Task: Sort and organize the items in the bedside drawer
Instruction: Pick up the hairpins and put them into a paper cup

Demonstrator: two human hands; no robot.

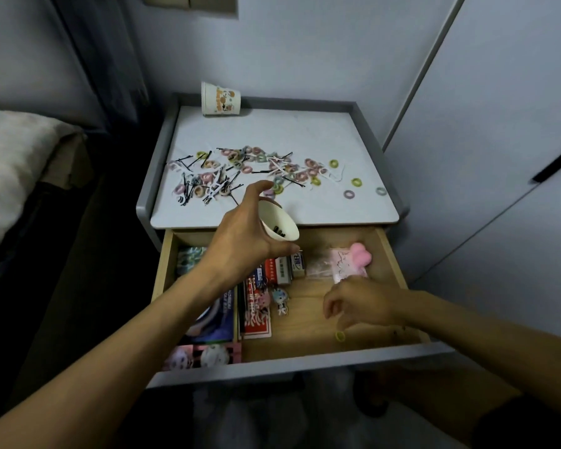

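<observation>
My left hand (243,231) grips a white paper cup (280,223) tilted on its side above the back of the open drawer (305,361); a few black hairpins lie inside it. My right hand (360,301) hangs over the drawer's bare wooden floor with fingers curled downward, just above a small yellow hair tie (340,336); whether it touches the tie I cannot tell. On the nightstand top (337,134) lies a scatter of coloured hair ties (311,171) and black hairpins (191,186).
A second printed paper cup (221,99) lies on its side at the back of the nightstand. The drawer holds books and cards (256,312) at left, small boxes (287,265), a cartoon keychain (280,298) and a pink toy on a plastic bag (361,257). A bed (13,163) stands left.
</observation>
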